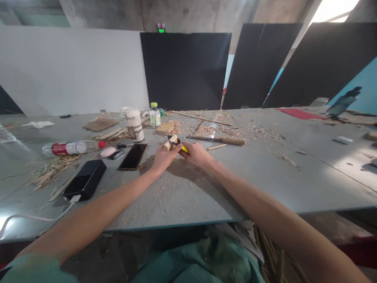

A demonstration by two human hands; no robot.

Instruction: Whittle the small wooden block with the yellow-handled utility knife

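My left hand (161, 159) is closed around a short, pale wooden piece (167, 146) above the middle of the table. Closed on a yellow utility knife (185, 149), my right hand (198, 154) meets the left one. The knife's dark front end lies against the wood, though the fingers partly hide where they touch. Just beyond my right hand is a file (232, 141) with a brown handle, its dark blade pointing left. A thin wooden stick (216, 147) rests nearer to me.
Left of my hands lie a phone (132, 157), a black power bank (85, 180) with a white cable, and a plastic bottle (73, 147) on its side. A paper cup (134, 125) and a small green-capped bottle (154, 114) stand behind. Wood shavings (210, 131) litter the grey table (182, 204).
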